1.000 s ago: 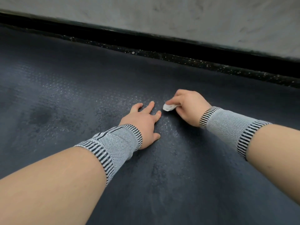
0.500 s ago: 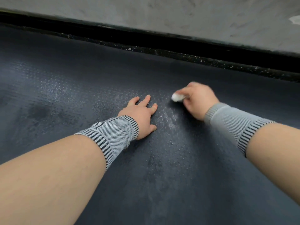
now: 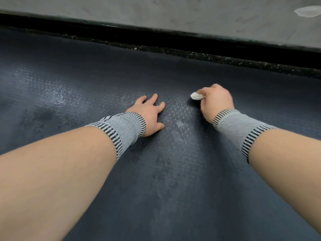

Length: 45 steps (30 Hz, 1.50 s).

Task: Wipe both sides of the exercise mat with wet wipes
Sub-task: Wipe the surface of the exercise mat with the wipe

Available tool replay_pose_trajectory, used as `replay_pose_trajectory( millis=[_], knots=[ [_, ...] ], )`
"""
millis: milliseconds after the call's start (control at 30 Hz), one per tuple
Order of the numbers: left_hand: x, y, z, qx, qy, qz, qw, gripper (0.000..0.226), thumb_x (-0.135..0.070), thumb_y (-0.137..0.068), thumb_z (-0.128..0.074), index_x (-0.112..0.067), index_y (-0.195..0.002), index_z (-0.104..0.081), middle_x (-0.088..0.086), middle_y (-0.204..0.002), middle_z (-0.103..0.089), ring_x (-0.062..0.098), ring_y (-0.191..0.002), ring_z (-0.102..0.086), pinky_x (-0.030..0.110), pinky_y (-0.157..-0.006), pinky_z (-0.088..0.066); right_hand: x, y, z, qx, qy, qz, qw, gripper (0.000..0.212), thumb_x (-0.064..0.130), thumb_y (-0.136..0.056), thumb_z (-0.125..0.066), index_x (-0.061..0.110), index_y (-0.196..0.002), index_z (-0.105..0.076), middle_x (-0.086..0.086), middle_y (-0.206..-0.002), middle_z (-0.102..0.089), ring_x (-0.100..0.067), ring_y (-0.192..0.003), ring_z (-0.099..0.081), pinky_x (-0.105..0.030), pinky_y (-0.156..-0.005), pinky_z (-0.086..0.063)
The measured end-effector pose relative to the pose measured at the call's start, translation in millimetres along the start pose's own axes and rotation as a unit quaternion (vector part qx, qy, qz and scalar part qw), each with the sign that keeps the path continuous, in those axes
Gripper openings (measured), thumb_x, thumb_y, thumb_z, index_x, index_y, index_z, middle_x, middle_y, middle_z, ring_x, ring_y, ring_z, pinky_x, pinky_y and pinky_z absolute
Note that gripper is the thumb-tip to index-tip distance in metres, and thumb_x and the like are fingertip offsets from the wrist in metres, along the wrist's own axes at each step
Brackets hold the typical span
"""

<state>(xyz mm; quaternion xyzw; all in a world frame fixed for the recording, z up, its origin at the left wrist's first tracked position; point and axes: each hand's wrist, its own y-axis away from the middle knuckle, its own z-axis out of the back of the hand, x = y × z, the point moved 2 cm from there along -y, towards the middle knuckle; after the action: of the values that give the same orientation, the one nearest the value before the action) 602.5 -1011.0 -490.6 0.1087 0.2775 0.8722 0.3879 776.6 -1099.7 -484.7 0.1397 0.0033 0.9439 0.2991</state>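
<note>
Dark mat [image 3: 173, 180] under flat left hand [image 3: 149, 113]; right hand's [image 3: 215, 101] blurred grip pinches wipe [image 3: 196, 96].

A grey, mottled concrete-looking floor [image 3: 173, 13] fills the top of the view. On it, at the top right corner, lies a pale, whitish crumpled scrap [image 3: 308, 11], cut off by the frame edge. Below the grey floor runs a black band [image 3: 156, 39], and along its lower side a strip of black rubber flecked with white specks [image 3: 208, 57].
</note>
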Motion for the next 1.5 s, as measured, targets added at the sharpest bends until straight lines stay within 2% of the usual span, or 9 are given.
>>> replay_pose_trajectory(
  millis=[200, 333, 467, 633, 867, 1067, 1267, 1433, 1500],
  knots=[
    [2, -1, -2, -0.004, 0.000, 0.004, 1.000, 0.080, -0.057, -0.094, -0.048, -0.033, -0.156, -0.004, -0.002, -0.165, 0.008, 0.031, -0.150, 0.003, 0.042, -0.122, -0.014, 31, 61, -20, 0.121, -0.024, 0.213, 0.969, 0.035, 0.014, -0.092, -0.049, 0.030, -0.118, -0.064, -0.001, -0.113, -0.053, -0.024, -0.103, -0.055, -0.025, -0.089, -0.040],
    [2, 0, -2, -0.014, 0.022, 0.005, 1.000, 0.079, -0.056, -0.094, -0.050, -0.034, -0.156, -0.007, -0.002, -0.165, 0.006, 0.030, -0.151, 0.003, 0.043, -0.122, -0.014, -8, 35, -6, -0.029, -0.083, 0.015, 0.996, 0.030, 0.014, -0.091, -0.049, 0.021, -0.113, -0.067, -0.006, -0.118, -0.052, -0.026, -0.105, -0.054, -0.024, -0.085, -0.037],
    [2, 4, -5, -0.032, 0.071, 0.020, 0.997, 0.078, -0.054, -0.092, -0.055, -0.037, -0.155, -0.013, -0.004, -0.165, 0.004, 0.025, -0.151, 0.003, 0.046, -0.121, -0.020, -3, 37, -14, 0.009, -0.074, -0.014, 0.997, 0.037, 0.036, -0.097, -0.042, 0.014, -0.115, -0.065, -0.006, -0.123, -0.047, -0.023, -0.108, -0.051, -0.026, -0.090, -0.038],
    [3, 22, -20, -0.106, 0.097, 0.050, 0.988, 0.066, -0.055, -0.094, -0.051, -0.034, -0.152, -0.028, -0.002, -0.164, -0.008, 0.025, -0.151, -0.001, 0.046, -0.120, -0.020, 10, 38, -19, -0.005, -0.052, -0.076, 0.996, 0.028, 0.016, -0.094, -0.048, 0.017, -0.118, -0.061, -0.007, -0.122, -0.047, -0.026, -0.107, -0.051, -0.027, -0.080, -0.037],
    [13, 49, -37, -0.116, 0.084, 0.034, 0.989, 0.058, -0.048, -0.097, -0.050, -0.033, -0.150, -0.034, -0.005, -0.162, -0.017, 0.021, -0.150, -0.006, 0.053, -0.118, -0.017, 40, 69, -26, 0.071, -0.040, 0.139, 0.987, 0.031, 0.018, -0.094, -0.045, 0.020, -0.121, -0.061, -0.006, -0.113, -0.055, -0.027, -0.103, -0.055, -0.032, -0.091, -0.045],
    [19, 68, -49, -0.098, 0.065, 0.027, 0.993, 0.062, -0.051, -0.095, -0.049, -0.032, -0.151, -0.031, -0.006, -0.161, -0.018, 0.020, -0.149, -0.009, 0.052, -0.118, -0.017, 17, 50, -11, 0.001, -0.031, -0.135, 0.990, 0.032, 0.016, -0.094, -0.046, 0.014, -0.124, -0.058, -0.012, -0.121, -0.055, -0.030, -0.110, -0.055, -0.032, -0.090, -0.043],
    [11, 82, -52, -0.083, 0.063, 0.008, 0.995, 0.068, -0.052, -0.092, -0.053, -0.031, -0.152, -0.028, -0.005, -0.161, -0.015, 0.019, -0.149, -0.010, 0.054, -0.118, -0.016, 68, 99, -34, 0.117, -0.029, 0.147, 0.982, 0.033, 0.018, -0.095, -0.044, 0.025, -0.122, -0.061, -0.004, -0.117, -0.055, -0.025, -0.108, -0.054, -0.030, -0.093, -0.041],
    [8, 94, -60, -0.064, 0.048, -0.018, 0.997, 0.071, -0.054, -0.091, -0.053, -0.032, -0.153, -0.025, -0.005, -0.162, -0.012, 0.019, -0.149, -0.008, 0.057, -0.119, -0.013, 18, 75, -22, 0.011, -0.011, -0.106, 0.994, 0.031, 0.016, -0.095, -0.043, 0.016, -0.120, -0.062, -0.009, -0.116, -0.054, -0.027, -0.104, -0.055, -0.029, -0.085, -0.041],
    [6, 98, -62, -0.054, 0.038, -0.021, 0.998, 0.074, -0.055, -0.091, -0.054, -0.032, -0.153, -0.023, -0.005, -0.162, -0.010, 0.019, -0.149, -0.008, 0.057, -0.118, -0.012, 34, 86, -27, 0.054, -0.003, -0.078, 0.995, 0.031, 0.016, -0.095, -0.044, 0.017, -0.121, -0.061, -0.009, -0.115, -0.053, -0.027, -0.102, -0.055, -0.030, -0.083, -0.042]
  ],
)
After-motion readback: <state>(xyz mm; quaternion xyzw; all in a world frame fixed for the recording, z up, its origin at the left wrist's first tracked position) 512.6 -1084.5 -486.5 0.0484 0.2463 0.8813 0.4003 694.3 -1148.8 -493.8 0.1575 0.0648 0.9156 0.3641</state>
